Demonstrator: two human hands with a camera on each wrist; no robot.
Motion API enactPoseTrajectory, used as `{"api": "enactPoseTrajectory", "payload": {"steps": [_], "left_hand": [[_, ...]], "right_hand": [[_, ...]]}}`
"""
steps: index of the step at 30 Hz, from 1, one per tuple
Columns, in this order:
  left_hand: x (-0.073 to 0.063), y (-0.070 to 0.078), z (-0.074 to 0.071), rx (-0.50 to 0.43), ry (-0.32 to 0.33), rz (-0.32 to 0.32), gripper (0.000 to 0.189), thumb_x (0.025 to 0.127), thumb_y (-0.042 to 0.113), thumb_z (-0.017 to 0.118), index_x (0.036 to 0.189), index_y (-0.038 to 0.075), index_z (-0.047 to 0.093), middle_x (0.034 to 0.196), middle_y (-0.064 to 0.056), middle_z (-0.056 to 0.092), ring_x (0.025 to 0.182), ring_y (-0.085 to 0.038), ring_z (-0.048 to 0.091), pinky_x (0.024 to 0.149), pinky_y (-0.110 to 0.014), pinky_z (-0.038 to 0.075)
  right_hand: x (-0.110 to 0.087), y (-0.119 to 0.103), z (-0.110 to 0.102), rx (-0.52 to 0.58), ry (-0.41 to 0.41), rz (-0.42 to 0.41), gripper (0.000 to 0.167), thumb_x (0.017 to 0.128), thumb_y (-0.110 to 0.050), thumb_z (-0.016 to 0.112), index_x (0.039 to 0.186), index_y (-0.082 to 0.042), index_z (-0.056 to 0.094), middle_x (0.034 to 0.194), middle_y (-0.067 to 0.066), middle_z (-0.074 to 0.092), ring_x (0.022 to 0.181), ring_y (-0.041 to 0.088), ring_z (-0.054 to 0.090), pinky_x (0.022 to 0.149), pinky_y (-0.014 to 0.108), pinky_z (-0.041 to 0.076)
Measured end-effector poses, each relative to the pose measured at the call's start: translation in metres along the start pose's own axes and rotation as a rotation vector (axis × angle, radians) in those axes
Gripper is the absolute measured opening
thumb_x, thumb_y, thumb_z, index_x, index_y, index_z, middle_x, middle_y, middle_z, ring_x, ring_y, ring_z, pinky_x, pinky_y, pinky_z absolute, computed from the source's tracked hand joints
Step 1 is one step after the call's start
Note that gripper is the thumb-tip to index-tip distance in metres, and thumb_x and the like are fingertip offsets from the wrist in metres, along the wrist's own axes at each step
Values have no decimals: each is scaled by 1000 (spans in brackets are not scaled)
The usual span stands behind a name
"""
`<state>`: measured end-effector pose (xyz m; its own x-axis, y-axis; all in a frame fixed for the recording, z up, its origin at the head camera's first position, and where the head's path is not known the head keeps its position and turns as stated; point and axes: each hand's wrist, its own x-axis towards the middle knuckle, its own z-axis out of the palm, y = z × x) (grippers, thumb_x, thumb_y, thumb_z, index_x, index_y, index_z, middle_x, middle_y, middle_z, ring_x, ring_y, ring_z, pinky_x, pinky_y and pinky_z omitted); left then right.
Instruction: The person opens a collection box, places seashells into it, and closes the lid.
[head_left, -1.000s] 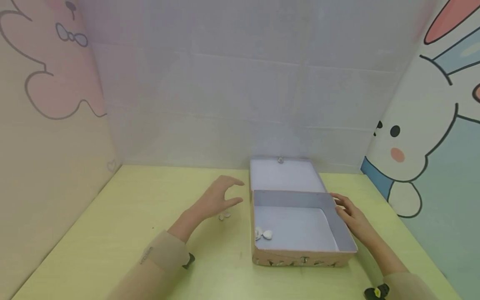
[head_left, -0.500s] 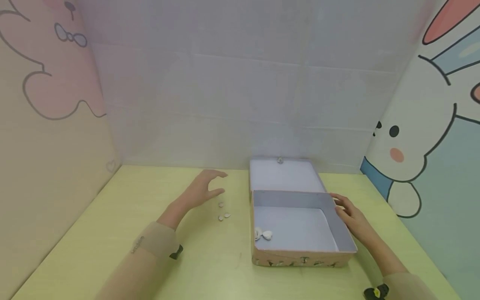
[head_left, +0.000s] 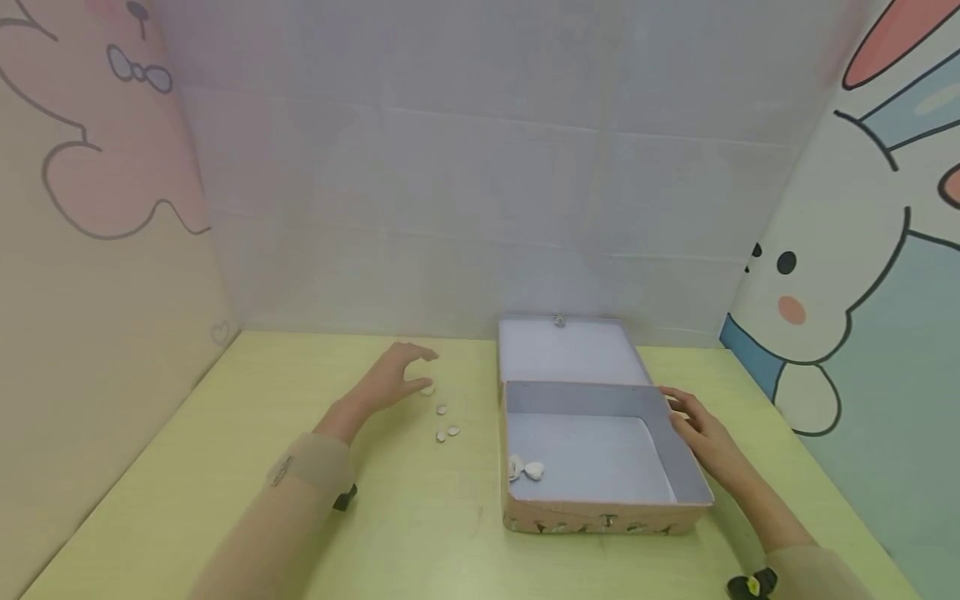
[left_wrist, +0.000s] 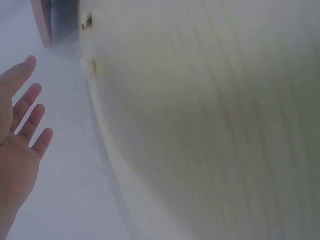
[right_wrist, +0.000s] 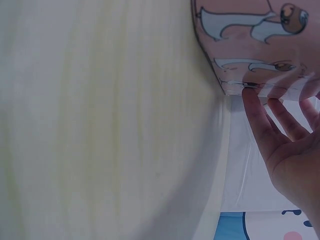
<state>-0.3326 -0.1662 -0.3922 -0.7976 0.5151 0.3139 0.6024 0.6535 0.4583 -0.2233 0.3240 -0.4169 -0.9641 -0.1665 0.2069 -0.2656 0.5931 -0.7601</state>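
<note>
In the head view my left hand (head_left: 386,377) hovers over the left part of the table, its thumb and fingers spread apart and holding nothing. A small white rounded piece (head_left: 427,388) lies by the thumb tip. Nearer to me are more small white pieces (head_left: 441,409); their kind is too small to tell. A pinkish rectangular box (head_left: 600,517) stands at the right with its lid (head_left: 570,350) laid back. Two white pieces (head_left: 534,471) sit in its near left corner. My right hand (head_left: 705,437) rests with extended fingers against the box's right outer side.
The pale yellow table (head_left: 187,467) meets a grey back wall (head_left: 420,208). A side wall with a cartoon rabbit (head_left: 825,283) stands at the right, close to my right arm. Another decorated wall (head_left: 112,292) bounds the left.
My left hand has drawn back leftward, away from the box, and the white pieces on the table have come into sight. The right hand and the box stay put.
</note>
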Motion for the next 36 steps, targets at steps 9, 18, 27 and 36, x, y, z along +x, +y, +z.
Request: {"api": "enactPoseTrajectory", "payload": {"steps": [9,18,27,36], "left_hand": [[2,-18,10,-15,-109,-47,39,85,15,69,121,3,60,122,-13,61,118,-34,50,105,-51,34],[8,-22,16,67,-172,-71,31,84,11,68,113,2,64,112,-14,65,107,-33,57,98,-49,42],[11,-23,19,72,-204,-82,29,83,8,69,109,-2,64,101,-15,67,93,-29,62,87,-42,51],[11,-24,22,65,-218,-120,27,83,8,70,109,1,65,98,-14,67,92,-27,62,88,-42,50]], "right_hand": [[0,2,1,0,3,-4,43,101,-17,41,141,-3,33,131,32,46,109,44,54,75,20,49],[0,1,2,-2,0,-2,43,101,-17,40,142,-4,32,131,32,46,110,46,54,75,19,48],[2,3,3,-9,7,1,43,101,-17,41,141,-3,33,132,33,45,110,48,53,76,18,47],[2,4,3,-13,10,4,43,101,-17,41,141,-4,33,132,32,45,110,48,53,76,18,47]]}}
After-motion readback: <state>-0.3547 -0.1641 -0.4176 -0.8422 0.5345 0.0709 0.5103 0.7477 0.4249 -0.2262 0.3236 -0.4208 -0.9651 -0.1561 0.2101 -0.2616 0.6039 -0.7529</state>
